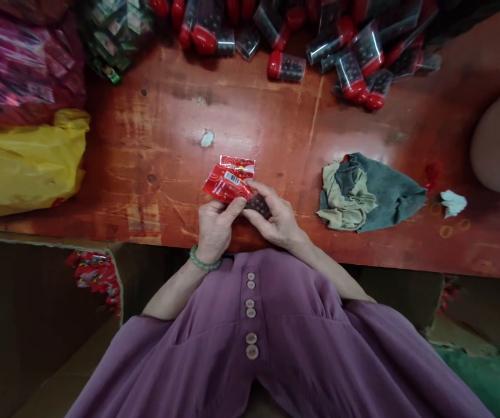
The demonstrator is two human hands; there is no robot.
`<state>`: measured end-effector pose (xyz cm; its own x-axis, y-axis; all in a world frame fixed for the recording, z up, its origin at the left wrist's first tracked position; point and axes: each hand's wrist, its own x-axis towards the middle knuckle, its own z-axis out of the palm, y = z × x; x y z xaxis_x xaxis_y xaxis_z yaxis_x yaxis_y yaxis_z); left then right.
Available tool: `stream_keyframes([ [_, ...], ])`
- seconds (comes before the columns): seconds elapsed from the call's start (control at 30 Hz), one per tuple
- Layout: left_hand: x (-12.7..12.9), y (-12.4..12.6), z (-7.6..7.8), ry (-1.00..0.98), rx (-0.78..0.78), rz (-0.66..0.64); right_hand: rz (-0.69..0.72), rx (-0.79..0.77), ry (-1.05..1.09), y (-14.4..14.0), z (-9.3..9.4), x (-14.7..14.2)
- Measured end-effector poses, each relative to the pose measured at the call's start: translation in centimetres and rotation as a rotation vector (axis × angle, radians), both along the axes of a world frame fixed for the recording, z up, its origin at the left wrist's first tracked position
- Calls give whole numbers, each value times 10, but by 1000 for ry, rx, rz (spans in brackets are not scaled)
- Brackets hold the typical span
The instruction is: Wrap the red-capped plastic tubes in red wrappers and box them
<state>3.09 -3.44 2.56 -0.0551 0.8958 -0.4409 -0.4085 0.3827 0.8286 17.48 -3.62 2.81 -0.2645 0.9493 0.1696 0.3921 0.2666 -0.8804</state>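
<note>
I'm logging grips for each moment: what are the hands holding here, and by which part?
The left hand pinches the red wrapper by its lower edge; the right hand grips a small clear tube of dark beads around its body.

We are looking at a worn red table (167, 191). A heap of red-capped clear tubes (319, 40) is lying along its far edge, a yellow bag (24, 165) is resting at the left, and crumpled rags (369, 194) are sitting right.

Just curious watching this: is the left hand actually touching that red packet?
Touching. The head view shows the left hand with its thumb pressed onto the lower edge of the red packet, no gap between them.
</note>
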Motion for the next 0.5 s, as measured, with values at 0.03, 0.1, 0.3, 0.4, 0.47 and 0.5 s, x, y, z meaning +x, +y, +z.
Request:
stream_keyframes([
  [0.03,-1,1,1,-6,9,-1,-3,-46,16,1,2,-2],
  [0.1,-2,3,3,-35,32,13,4,-108,37,4,5,-5],
  [0.3,-7,11,11,-96,34,69,81,-114,105,8,9,-9],
  [0.4,-10,16,14,-110,20,96,104,-261,202,7,11,-8],
  [0.47,-12,18,15,-89,25,97,89,-379,277,5,12,-7],
  [0.5,-12,17,15,-75,28,87,82,-423,325,4,12,-6],
])
